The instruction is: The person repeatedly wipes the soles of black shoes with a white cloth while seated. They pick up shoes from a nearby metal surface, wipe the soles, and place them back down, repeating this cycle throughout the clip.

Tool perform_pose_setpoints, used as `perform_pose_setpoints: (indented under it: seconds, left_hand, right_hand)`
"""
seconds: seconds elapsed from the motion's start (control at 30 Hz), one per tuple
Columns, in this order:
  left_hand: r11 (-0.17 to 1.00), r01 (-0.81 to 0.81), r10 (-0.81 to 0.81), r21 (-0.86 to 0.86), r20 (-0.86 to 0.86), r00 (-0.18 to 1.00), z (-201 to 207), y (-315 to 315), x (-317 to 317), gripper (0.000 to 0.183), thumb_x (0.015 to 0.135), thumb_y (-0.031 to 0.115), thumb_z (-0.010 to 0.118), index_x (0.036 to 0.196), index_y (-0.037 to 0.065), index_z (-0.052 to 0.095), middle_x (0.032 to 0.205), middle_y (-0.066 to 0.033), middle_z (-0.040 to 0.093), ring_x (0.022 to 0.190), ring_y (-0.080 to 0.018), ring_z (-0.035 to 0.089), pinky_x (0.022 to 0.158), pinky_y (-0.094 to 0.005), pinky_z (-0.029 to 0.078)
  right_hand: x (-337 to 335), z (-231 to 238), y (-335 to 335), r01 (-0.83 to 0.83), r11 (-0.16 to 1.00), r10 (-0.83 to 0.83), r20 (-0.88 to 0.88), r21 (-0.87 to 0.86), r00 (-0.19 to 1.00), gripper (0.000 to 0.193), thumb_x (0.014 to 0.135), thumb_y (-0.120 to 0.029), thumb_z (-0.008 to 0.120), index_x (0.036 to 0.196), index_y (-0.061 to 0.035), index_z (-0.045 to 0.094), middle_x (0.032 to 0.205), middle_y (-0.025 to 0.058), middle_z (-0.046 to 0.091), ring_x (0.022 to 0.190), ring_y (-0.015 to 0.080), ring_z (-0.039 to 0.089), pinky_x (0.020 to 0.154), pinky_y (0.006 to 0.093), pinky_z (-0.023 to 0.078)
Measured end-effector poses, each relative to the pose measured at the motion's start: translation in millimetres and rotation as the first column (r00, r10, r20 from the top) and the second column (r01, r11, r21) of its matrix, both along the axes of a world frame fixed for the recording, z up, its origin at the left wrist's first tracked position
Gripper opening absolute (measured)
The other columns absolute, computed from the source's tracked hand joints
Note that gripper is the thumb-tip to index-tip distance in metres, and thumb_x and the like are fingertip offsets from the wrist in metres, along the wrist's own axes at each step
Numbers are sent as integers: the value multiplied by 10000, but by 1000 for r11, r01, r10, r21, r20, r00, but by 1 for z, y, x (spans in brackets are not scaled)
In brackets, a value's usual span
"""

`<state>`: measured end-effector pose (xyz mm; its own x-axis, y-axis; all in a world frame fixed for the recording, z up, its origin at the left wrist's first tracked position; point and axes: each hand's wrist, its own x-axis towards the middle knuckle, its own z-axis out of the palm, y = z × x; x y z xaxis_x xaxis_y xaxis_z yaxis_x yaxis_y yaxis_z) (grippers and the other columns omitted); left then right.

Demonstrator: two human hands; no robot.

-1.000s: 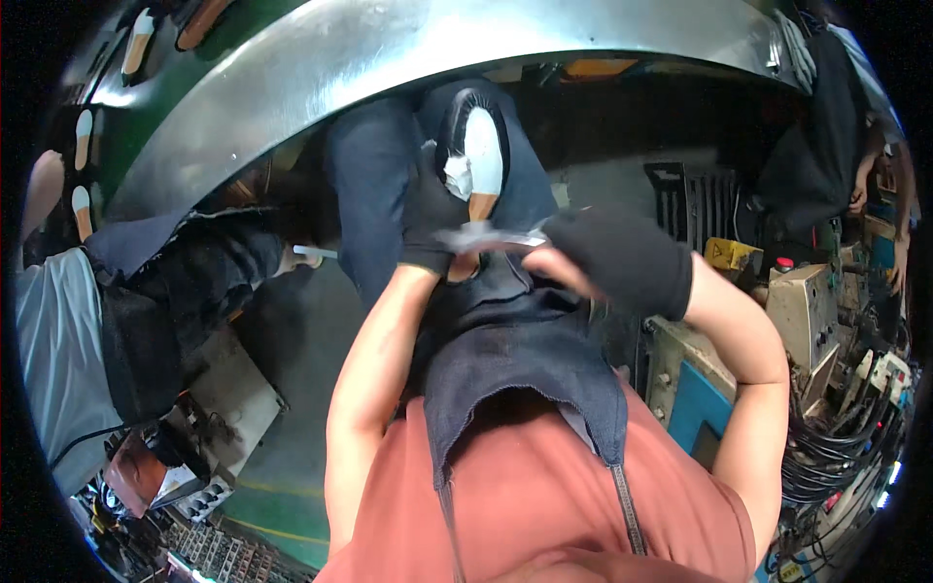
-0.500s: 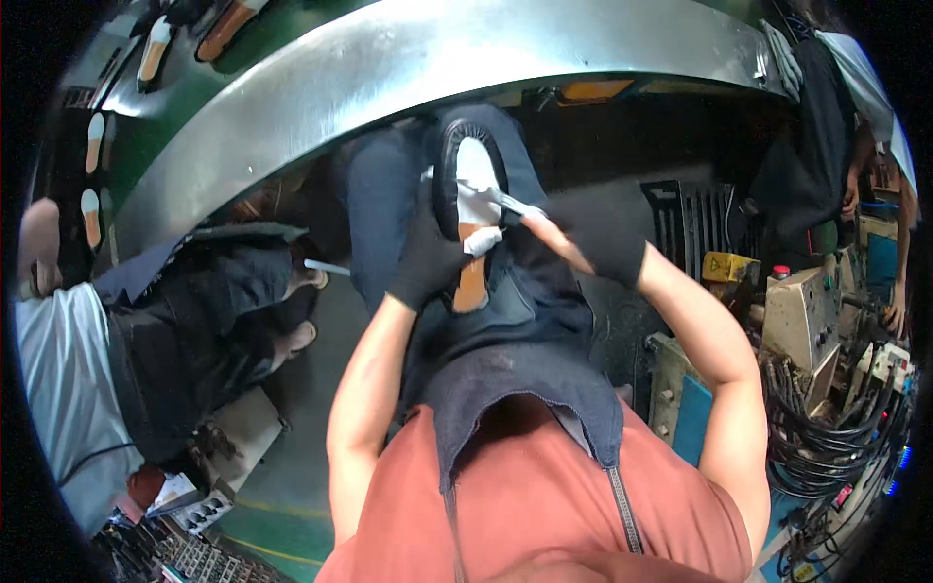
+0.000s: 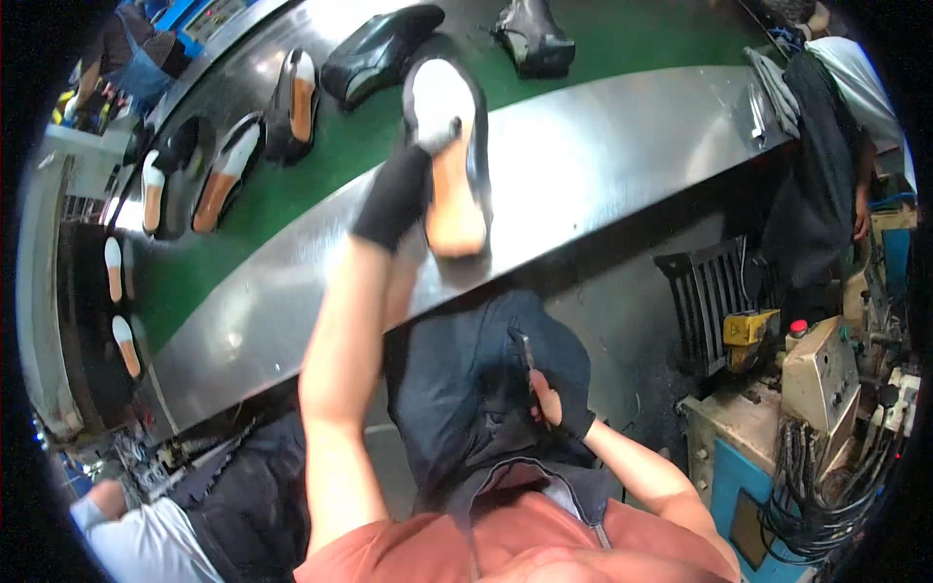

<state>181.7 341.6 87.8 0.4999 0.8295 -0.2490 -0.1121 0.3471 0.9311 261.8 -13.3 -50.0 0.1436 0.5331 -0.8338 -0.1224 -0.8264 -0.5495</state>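
My left hand (image 3: 397, 194), in a black glove, grips a shoe upper (image 3: 478, 155) by its left side, with a thumb lying across the sole. The sole faces up, white at the toe half and tan toward the heel. The shoe is over the bench's metal border, with its toe reaching the green surface; whether it touches is unclear. Low over my lap, my right hand (image 3: 550, 406) is closed around a slim hand tool (image 3: 528, 352) with a metal end pointing away from me. Its exact kind is hard to make out.
Several similar shoes (image 3: 292, 107) and a dark boot-like shoe (image 3: 533, 39) stand on the green bench top (image 3: 335, 185) with its metal border (image 3: 583, 185). At right are a control box (image 3: 818, 374), cables and a yellow pedal-like part (image 3: 750, 328). A co-worker's sleeve (image 3: 165, 539) shows lower left.
My left hand has carried the shoe from my lap up over the bench border. My right hand, with the tool, has left the shoe and dropped toward my lap. The view has shifted toward the bench.
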Motion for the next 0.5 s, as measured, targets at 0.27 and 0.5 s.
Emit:
perform_pose_setpoints:
  seconds: [0.27, 0.5]
  left_hand:
    - [313, 403, 395, 860, -504, 768, -69, 131, 62, 643, 784, 294, 679, 1304, 16, 423, 1280, -280, 468, 1190, -439, 452, 1018, -426, 370]
    - [331, 446, 716, 832, -529, 456, -45, 217, -50, 597, 730, 310, 714, 1210, 36, 488, 1117, -216, 537, 1068, -400, 507, 916, -467, 399]
  right_hand:
    - [14, -7, 94, -153, 984, 140, -141, -87, 980, 569, 957, -498, 394, 928, 38, 584, 573, 112, 584, 501, 183, 582, 502, 340, 474]
    - [16, 1, 106, -306, 947, 279, -223, -97, 934, 649, 969, -502, 333, 934, 95, 585, 604, 141, 603, 518, 189, 593, 545, 333, 494]
